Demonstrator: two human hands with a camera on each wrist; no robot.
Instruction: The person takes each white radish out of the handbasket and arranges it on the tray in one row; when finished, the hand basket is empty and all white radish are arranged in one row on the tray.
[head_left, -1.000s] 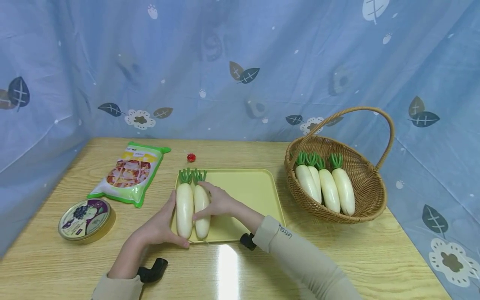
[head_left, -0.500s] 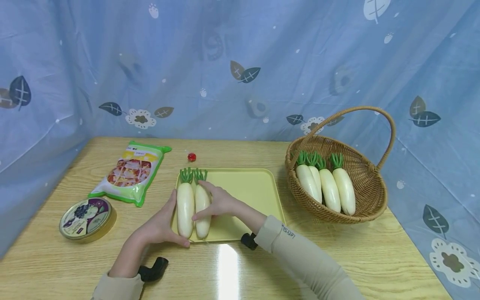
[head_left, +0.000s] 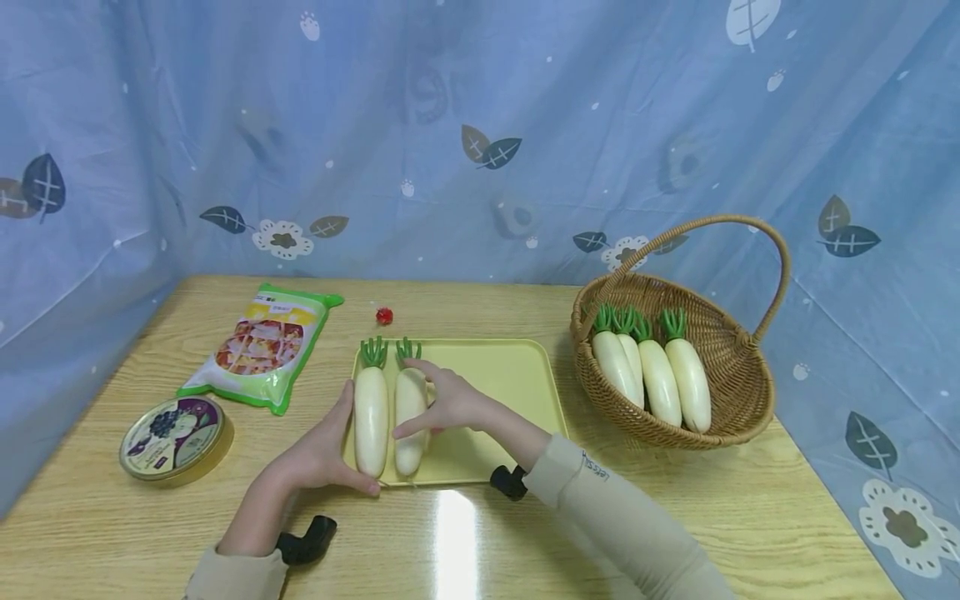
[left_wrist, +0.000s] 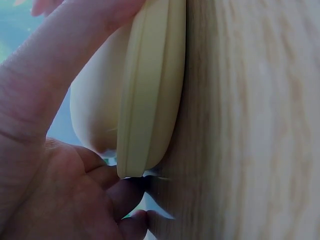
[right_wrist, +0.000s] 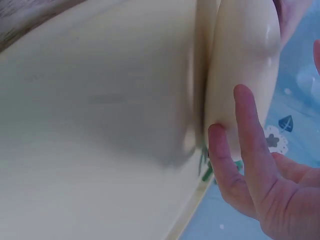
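Observation:
Two white radishes with green tops lie side by side in the left part of a yellow tray (head_left: 495, 375). My left hand (head_left: 318, 454) grips the tray's near left corner, its fingers along the left side and the thumb at the front edge. Close beside those fingers lies the left radish (head_left: 371, 421). My right hand (head_left: 453, 404) holds the right radish (head_left: 409, 454) from above, thumb on its left side and fingers on its right. In the right wrist view two fingertips (right_wrist: 243, 92) touch the radish's smooth side; the thumb is hidden there.
A wicker basket (head_left: 738, 392) with a tall handle stands at the right, holding several more white radishes. On the left are a green-edged food bag (head_left: 258, 346) and a round tin (head_left: 172, 440). A small red object (head_left: 384, 316) sits behind the tray.
The right radish has shifted slightly rightward with my right hand, opening a narrow gap between the two radishes. My left hand and the tray have stayed in place.

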